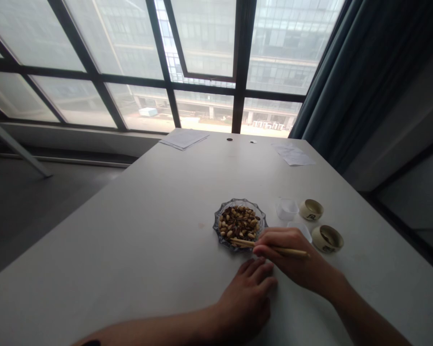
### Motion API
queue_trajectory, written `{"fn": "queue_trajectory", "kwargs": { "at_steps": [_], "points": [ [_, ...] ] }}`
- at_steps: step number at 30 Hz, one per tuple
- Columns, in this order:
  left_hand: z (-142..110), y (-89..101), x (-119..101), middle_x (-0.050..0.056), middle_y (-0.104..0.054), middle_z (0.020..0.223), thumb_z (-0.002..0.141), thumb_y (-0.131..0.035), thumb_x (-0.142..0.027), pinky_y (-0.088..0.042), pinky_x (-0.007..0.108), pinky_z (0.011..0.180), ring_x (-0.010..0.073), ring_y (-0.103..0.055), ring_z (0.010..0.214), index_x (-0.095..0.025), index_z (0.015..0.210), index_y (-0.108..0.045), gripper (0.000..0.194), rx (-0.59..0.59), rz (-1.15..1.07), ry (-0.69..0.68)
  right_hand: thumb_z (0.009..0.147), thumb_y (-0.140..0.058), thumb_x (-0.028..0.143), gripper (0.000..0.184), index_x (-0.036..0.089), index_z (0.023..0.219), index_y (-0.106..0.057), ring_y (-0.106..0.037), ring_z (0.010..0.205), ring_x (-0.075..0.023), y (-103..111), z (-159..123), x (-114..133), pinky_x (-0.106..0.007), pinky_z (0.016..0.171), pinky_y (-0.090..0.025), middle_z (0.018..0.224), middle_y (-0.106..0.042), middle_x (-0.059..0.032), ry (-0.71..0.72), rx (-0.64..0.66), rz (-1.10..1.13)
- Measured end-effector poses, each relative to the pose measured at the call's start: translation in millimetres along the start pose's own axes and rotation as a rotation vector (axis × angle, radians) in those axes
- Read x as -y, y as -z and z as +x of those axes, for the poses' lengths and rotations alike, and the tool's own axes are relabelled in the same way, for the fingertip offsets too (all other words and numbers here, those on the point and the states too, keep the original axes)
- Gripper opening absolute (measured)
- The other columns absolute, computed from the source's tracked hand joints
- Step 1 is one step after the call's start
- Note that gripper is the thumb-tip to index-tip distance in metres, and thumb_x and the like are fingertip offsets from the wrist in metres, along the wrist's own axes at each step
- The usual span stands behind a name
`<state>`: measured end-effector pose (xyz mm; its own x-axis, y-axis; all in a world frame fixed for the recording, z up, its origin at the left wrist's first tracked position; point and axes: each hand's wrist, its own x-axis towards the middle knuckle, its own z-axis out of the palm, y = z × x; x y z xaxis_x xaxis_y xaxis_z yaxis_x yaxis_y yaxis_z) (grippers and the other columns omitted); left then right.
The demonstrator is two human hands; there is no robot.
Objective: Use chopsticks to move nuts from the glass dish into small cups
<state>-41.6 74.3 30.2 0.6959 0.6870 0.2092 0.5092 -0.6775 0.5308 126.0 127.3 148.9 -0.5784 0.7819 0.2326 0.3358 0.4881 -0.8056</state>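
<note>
My right hand [286, 238] grips a pair of wooden chopsticks [292, 252], their tips reaching into the near side of a scalloped glass bowl [215, 225]. Heaped in that bowl is a mix of pale nuts that look like pistachios [222, 225] and dark seeds [240, 211]. Whether the tips pinch a nut or seed is too small to tell. Just below the bowl, my left hand [250, 293] rests on the white table [147, 240], fingers loosely stretched and holding nothing. My right hand partly hides a clear plastic container [303, 230].
Beyond my right hand stand another clear container [286, 209] and two beige cups, a farther one [311, 216] and a nearer one [328, 245]. Papers [184, 139] lie at the far left, and more sheets [294, 154] at the far right. Windows and a dark curtain [341, 72] border the table.
</note>
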Motion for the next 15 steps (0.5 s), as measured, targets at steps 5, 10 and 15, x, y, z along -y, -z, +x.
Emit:
{"fn": "queue_trajectory", "kwargs": {
  "at_steps": [5, 10, 15],
  "points": [
    [-0.6, -1.8, 0.4, 0.006, -0.051, 0.151, 0.089, -0.065, -0.021, -0.021, 0.042, 0.126, 0.0283, -0.039, 0.144, -0.024, 0.128, -0.059, 0.039, 0.008, 0.015, 0.006, 0.101, -0.063, 0.035, 0.029, 0.017, 0.083, -0.074, -0.068, 0.075, -0.0163, 2.8, -2.0, 6.1, -0.027, 0.07, -0.051, 0.084, -0.074, -0.0063, 0.005, -0.013, -0.022],
    [-3.0, -7.9, 3.9, 0.005, -0.046, 0.157, 0.088, -0.064, -0.019, -0.022, 0.044, 0.126, 0.0278, -0.036, 0.148, -0.025, 0.131, -0.057, 0.044, 0.022, 0.031, 0.018, 0.1, -0.066, 0.03, 0.019, 0.021, 0.088, -0.076, -0.073, 0.081, -0.0168, 28.9, -15.2, 24.6, -0.025, 0.072, -0.055, 0.09, -0.078, -0.0047, 0.044, -0.128, -0.155],
    [-4.1, -8.9, 5.5, 0.005, -0.044, 0.16, 0.087, -0.062, -0.017, -0.024, 0.046, 0.125, 0.0271, -0.032, 0.151, -0.026, 0.133, -0.055, 0.048, 0.049, 0.017, 0.033, 0.094, -0.072, 0.036, 0.014, 0.028, 0.084, -0.079, -0.076, 0.073, -0.0197, 75.0, -54.3, 38.8, -0.025, 0.063, -0.059, 0.086, -0.08, -0.0035, -0.077, -0.444, -0.399]
  ]
}}
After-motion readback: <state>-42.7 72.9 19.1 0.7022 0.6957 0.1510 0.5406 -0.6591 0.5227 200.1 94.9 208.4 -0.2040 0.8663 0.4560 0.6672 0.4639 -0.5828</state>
